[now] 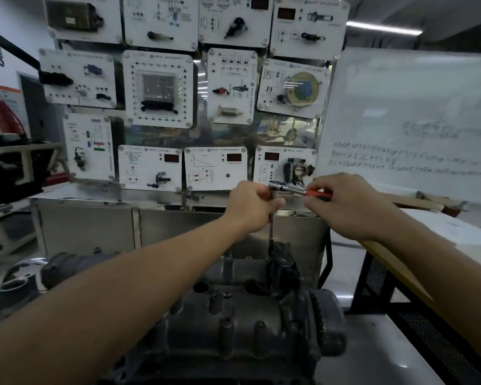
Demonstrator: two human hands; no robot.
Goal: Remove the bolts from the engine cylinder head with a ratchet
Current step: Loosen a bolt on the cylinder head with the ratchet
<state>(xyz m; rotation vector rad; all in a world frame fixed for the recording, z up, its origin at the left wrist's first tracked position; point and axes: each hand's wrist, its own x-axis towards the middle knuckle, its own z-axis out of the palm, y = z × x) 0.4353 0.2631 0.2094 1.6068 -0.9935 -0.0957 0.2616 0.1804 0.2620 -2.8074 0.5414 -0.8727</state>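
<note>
A dark grey engine cylinder head (233,323) fills the lower middle of the head view. A ratchet (289,188) with a chrome head and a red handle stands above it on a long chrome extension bar (271,232). The bar runs down to the far right part of the head, where its lower end is hidden among dark parts. My left hand (250,207) grips the top of the extension just under the ratchet head. My right hand (347,204) holds the red handle, which points to the right.
A steel cabinet (89,226) stands behind the engine, carrying a wall of white training panels (159,87). A whiteboard (411,120) leans at the right. A workbench with a mesh side (433,337) runs along the right. Dark machine parts (14,290) lie at the left.
</note>
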